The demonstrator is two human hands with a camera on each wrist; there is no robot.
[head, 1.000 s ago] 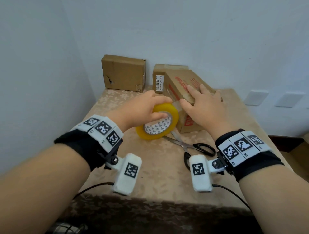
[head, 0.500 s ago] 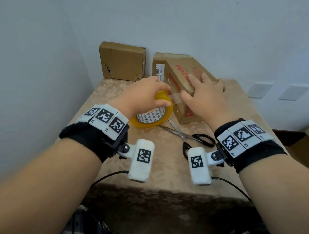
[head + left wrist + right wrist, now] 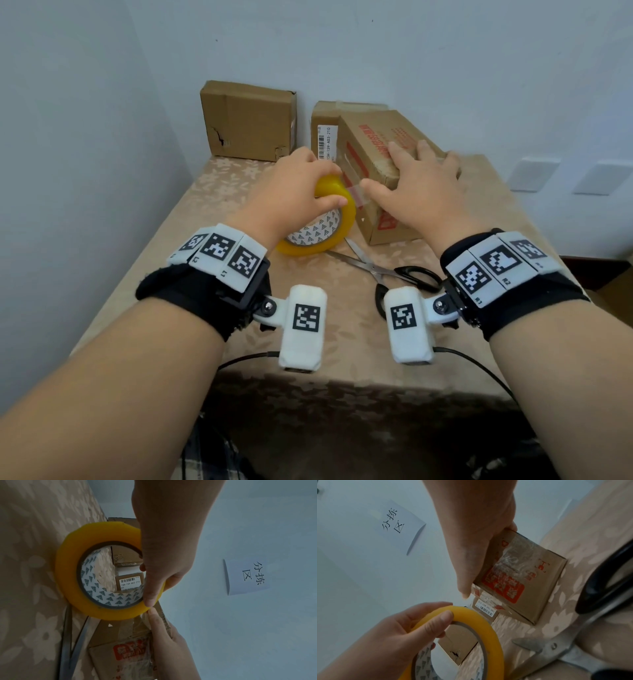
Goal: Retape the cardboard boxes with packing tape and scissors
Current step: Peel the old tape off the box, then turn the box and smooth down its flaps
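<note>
From head view: left hand [image 3: 291, 198] grips glossy yellow tape roll [image 3: 329, 233] beside printed box [image 3: 376, 164]; right hand [image 3: 421, 192] flat on box top, fingers straight. Steel scissors [image 3: 370, 267] flat on patterned tablecloth [image 3: 219, 185], just before box. Two plain cardboard boxes at back wall edge. Left wrist: thumb on roll rim [image 3: 96, 574]. Right wrist: clear strip [image 3: 486, 599] spans roll and box corner.

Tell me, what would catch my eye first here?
Probably the yellow tape roll at the table's middle, gripped by the left hand. Right beside it, the right hand lies flat on a red-printed box, with a clear strip of tape stretched between roll and box. Black-handled scissors lie just in front.
</note>
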